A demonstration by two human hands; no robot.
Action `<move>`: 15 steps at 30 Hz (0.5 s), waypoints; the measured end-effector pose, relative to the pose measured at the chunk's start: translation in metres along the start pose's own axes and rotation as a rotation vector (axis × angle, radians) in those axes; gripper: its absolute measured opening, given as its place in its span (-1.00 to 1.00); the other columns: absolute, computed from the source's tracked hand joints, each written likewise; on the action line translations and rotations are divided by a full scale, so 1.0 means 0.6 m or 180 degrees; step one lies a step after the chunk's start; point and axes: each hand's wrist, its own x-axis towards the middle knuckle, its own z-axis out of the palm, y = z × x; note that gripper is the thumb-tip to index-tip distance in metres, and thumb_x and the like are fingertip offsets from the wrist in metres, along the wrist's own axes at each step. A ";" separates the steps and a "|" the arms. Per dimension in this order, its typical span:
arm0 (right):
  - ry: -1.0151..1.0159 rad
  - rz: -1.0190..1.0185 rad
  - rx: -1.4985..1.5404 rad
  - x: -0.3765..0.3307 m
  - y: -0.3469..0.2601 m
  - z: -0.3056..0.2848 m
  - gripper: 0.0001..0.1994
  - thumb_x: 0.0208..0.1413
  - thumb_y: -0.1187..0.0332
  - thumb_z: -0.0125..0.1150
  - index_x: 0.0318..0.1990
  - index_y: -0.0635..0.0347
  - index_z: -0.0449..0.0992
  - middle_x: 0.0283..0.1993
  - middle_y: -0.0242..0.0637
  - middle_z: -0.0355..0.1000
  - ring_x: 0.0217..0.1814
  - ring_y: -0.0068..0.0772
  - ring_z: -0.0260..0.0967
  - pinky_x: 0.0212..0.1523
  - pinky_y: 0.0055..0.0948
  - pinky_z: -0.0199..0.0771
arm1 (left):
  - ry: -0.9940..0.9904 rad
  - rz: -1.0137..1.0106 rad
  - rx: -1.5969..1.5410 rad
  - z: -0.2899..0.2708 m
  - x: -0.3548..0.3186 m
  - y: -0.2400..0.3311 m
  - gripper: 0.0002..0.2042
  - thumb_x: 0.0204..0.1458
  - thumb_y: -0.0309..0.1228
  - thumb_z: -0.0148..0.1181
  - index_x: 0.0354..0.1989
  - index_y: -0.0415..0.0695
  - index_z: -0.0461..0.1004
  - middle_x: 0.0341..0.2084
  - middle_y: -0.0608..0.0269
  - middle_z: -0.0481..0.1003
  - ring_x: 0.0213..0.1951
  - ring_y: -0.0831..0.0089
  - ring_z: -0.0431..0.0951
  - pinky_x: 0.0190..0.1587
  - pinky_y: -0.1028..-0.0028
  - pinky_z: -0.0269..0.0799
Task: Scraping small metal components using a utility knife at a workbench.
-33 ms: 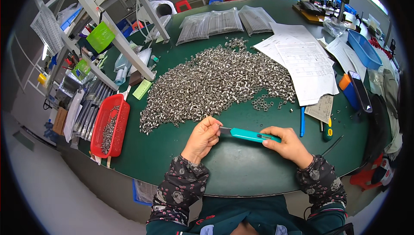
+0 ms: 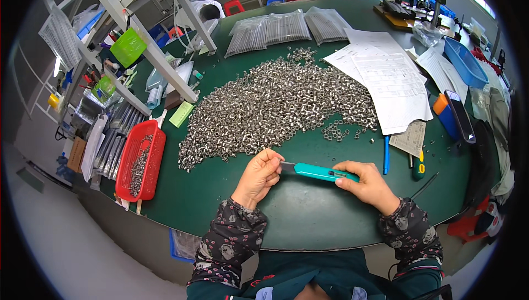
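The right hand (image 2: 368,183) grips a teal utility knife (image 2: 318,172) by its handle, held level above the green bench (image 2: 308,217). The left hand (image 2: 258,177) has its fingers (image 2: 274,163) pinched at the blade end. A heap of small metal nuts (image 2: 275,107) lies just beyond.

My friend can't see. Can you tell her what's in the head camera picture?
Two hands hold a teal box cutter over a green table: right hand on the handle, left hand at the blade end. Behind lies a big heap of small metal nuts.
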 end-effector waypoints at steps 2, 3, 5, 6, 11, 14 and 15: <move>0.0105 -0.0177 -0.0111 0.000 0.006 0.002 -0.75 -0.15 0.29 0.15 -0.30 0.22 0.44 -0.43 -0.14 0.40 -0.44 -0.20 0.36 -0.43 -0.41 0.30 | -0.0024 -0.0019 -0.0014 -0.001 0.000 -0.001 -0.91 0.01 -0.42 -0.01 -0.39 -0.17 0.31 -0.65 0.36 0.29 -0.78 0.79 -0.01 -0.76 0.77 -0.13; 0.0210 -0.0359 -0.0227 0.001 0.009 0.004 -0.75 -0.16 0.29 0.15 -0.30 0.22 0.45 -0.40 -0.14 0.40 -0.43 -0.19 0.36 -0.43 -0.40 0.31 | -0.0049 -0.0031 -0.0030 -0.002 0.000 -0.001 -0.91 0.01 -0.41 -0.01 -0.40 -0.17 0.31 -0.65 0.36 0.29 -0.78 0.79 -0.01 -0.76 0.77 -0.13; 0.0372 -0.0569 -0.0353 0.000 0.016 0.007 -0.75 -0.16 0.29 0.15 -0.30 0.21 0.44 -0.43 -0.16 0.39 -0.44 -0.19 0.34 -0.46 -0.38 0.29 | -0.0056 -0.0048 -0.0032 -0.001 0.001 -0.001 -0.91 0.02 -0.41 -0.02 -0.40 -0.16 0.31 -0.65 0.36 0.29 -0.78 0.78 -0.02 -0.76 0.77 -0.13; 0.0534 -0.0781 -0.0479 -0.001 0.018 0.008 -0.75 -0.17 0.29 0.16 -0.30 0.19 0.44 -0.45 -0.18 0.37 -0.46 -0.20 0.33 -0.48 -0.36 0.28 | -0.0062 -0.0063 -0.0033 0.000 0.001 -0.001 -0.90 0.03 -0.40 -0.03 -0.40 -0.16 0.31 -0.65 0.36 0.29 -0.78 0.78 -0.03 -0.76 0.77 -0.13; 0.0971 -0.1107 -0.1126 -0.001 0.002 0.008 -0.75 -0.22 0.36 0.19 -0.30 0.17 0.41 -0.58 -0.23 0.26 -0.56 -0.21 0.25 -0.57 -0.37 0.21 | -0.0090 -0.0107 -0.0312 -0.002 -0.001 -0.002 -0.88 0.05 -0.38 -0.07 -0.39 -0.17 0.29 -0.62 0.36 0.24 -0.72 0.75 0.02 -0.74 0.76 -0.11; 0.1411 -0.1387 -0.1248 -0.001 -0.002 0.001 -0.73 -0.26 0.42 0.21 -0.30 0.18 0.39 -0.59 -0.25 0.23 -0.59 -0.23 0.22 -0.59 -0.38 0.19 | -0.0069 -0.0068 -0.0307 -0.002 -0.001 0.001 -0.87 0.05 -0.37 -0.08 -0.40 -0.18 0.28 -0.58 0.36 0.21 -0.67 0.73 0.05 -0.73 0.76 -0.10; 0.1463 -0.1376 -0.1490 -0.002 -0.005 -0.001 -0.72 -0.27 0.42 0.21 -0.29 0.18 0.39 -0.59 -0.27 0.22 -0.59 -0.25 0.21 -0.58 -0.38 0.19 | -0.0052 -0.0055 -0.0311 -0.001 0.000 0.001 -0.87 0.05 -0.37 -0.08 -0.39 -0.17 0.29 -0.58 0.36 0.21 -0.68 0.73 0.05 -0.73 0.76 -0.10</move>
